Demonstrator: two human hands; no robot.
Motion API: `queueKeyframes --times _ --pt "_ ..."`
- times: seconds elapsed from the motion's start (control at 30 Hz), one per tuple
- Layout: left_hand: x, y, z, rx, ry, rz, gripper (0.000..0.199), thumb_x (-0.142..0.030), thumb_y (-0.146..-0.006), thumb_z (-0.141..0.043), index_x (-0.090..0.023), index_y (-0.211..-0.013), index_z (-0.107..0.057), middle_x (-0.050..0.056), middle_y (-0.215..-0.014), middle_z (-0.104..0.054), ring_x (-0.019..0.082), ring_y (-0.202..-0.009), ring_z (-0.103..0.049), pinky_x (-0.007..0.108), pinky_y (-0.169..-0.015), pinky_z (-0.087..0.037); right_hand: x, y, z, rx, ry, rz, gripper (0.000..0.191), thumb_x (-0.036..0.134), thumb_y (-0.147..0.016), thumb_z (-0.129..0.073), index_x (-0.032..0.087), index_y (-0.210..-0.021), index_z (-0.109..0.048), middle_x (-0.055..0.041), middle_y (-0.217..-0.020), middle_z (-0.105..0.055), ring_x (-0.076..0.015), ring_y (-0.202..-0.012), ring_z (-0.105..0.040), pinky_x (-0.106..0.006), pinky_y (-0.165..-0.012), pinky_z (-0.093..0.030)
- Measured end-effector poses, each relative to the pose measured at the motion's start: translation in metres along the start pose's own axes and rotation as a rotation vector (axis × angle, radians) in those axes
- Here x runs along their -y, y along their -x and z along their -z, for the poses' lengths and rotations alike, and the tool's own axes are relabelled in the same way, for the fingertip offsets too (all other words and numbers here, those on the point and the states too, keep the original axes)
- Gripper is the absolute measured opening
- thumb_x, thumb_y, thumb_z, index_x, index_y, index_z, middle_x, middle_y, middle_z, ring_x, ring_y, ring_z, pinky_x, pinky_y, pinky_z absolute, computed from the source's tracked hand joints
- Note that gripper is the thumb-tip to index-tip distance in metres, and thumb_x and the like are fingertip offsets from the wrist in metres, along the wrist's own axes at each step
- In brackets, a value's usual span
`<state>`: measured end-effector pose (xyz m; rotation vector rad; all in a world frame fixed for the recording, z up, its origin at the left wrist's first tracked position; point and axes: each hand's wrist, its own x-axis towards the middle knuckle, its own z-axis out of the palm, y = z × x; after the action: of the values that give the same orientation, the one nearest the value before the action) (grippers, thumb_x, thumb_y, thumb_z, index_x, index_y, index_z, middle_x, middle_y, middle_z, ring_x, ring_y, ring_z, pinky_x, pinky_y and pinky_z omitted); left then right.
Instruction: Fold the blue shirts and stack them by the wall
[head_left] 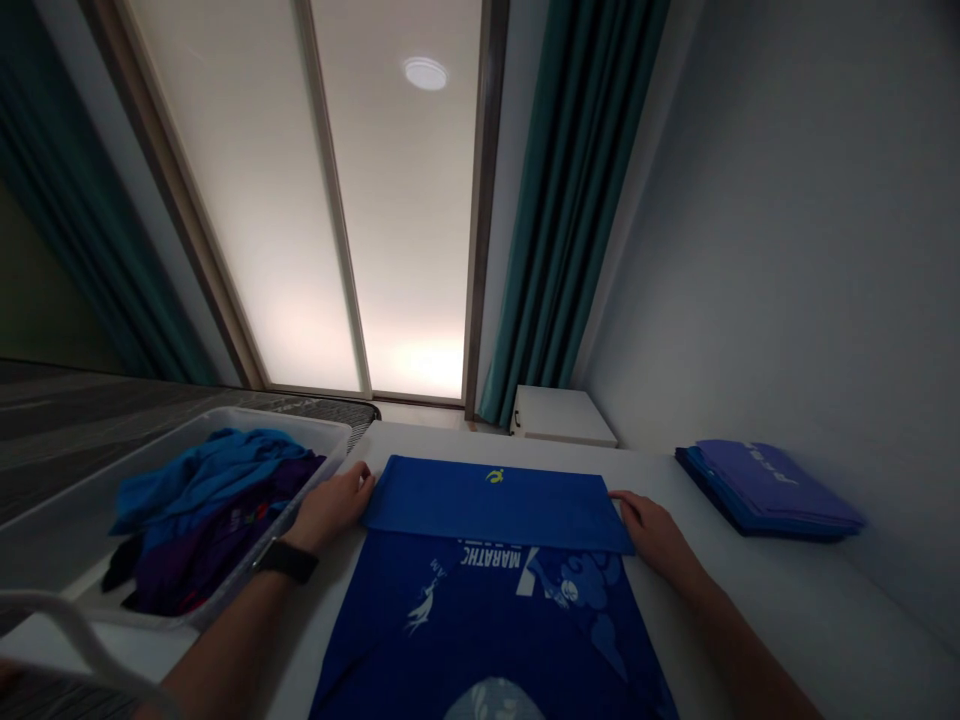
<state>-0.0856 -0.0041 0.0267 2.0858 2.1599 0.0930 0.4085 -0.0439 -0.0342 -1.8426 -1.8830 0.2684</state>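
Observation:
A blue shirt (495,620) with white lettering lies flat on the white table (750,600), its far part folded over into a lighter blue band with a small yellow mark. My left hand (337,502) is at the left edge of that band, fingers bent and close together beside the cloth; whether they pinch it is hard to see. At the band's right edge, my right hand (646,528) has its thumb and fingers closed on the fabric corner. A dark watch is on my left wrist.
A clear plastic bin (217,610) with crumpled blue and purple clothes (202,510) stands at the left. Folded garments (772,485) are stacked at the right by the wall. Beyond the table are a small white cabinet (562,415), teal curtains and frosted sliding doors.

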Motion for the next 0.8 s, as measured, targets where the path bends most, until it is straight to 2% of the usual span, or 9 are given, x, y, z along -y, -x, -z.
queueKeyframes --times 0.13,0.23,0.43,0.63,0.8 --pt "-0.009 0.006 0.001 0.004 -0.059 0.000 0.044 -0.044 -0.095 -0.025 -0.019 -0.106 -0.059 0.014 -0.101 -0.071 0.034 -0.094 -0.067 0.041 -0.072 -0.048 0.000 0.003 -0.001 0.062 0.026 -0.029 0.044 0.036 -0.092 -0.029 0.022 -0.114 -0.065 -0.0069 -0.105 -0.072 -0.0244 -0.096 -0.067 -0.037 -0.088 -0.046" --pt "-0.015 0.009 -0.002 -0.007 -0.104 -0.035 0.040 -0.042 -0.095 -0.028 -0.020 -0.111 -0.057 0.013 -0.098 -0.071 0.034 -0.094 -0.067 0.042 -0.072 -0.048 0.005 0.004 0.001 0.066 0.013 -0.014 0.045 0.037 -0.091 -0.029 0.022 -0.113 -0.066 -0.0072 -0.107 -0.072 -0.0245 -0.096 -0.067 -0.036 -0.086 -0.047" --pt "-0.014 0.008 -0.010 -0.030 -0.126 -0.078 0.039 -0.040 -0.095 -0.031 -0.020 -0.123 -0.051 0.013 -0.097 -0.071 0.033 -0.091 -0.068 0.039 -0.070 -0.048 0.018 0.006 0.007 0.103 0.017 -0.001 0.047 0.040 -0.090 -0.030 0.021 -0.116 -0.065 -0.0038 -0.075 -0.072 -0.0235 -0.070 -0.066 -0.034 -0.068 -0.048" --pt "-0.010 0.005 -0.010 -0.005 -0.118 -0.083 0.036 -0.036 -0.097 -0.032 -0.023 -0.126 -0.049 0.011 -0.097 -0.071 0.030 -0.092 -0.067 0.035 -0.070 -0.048 0.018 0.009 0.004 0.122 0.135 0.000 0.045 0.038 -0.091 -0.033 0.021 -0.122 -0.061 -0.0051 -0.078 -0.071 -0.0230 -0.075 -0.066 -0.030 -0.065 -0.044" --pt "-0.008 0.002 -0.012 -0.008 -0.084 -0.132 0.033 -0.032 -0.098 -0.032 -0.022 -0.126 -0.047 0.010 -0.094 -0.071 0.026 -0.089 -0.068 0.031 -0.070 -0.047 0.016 0.008 0.004 0.153 0.102 0.013 0.047 0.038 -0.092 -0.032 0.019 -0.127 -0.057 -0.0053 -0.075 -0.068 -0.0239 -0.075 -0.065 -0.031 -0.065 -0.043"
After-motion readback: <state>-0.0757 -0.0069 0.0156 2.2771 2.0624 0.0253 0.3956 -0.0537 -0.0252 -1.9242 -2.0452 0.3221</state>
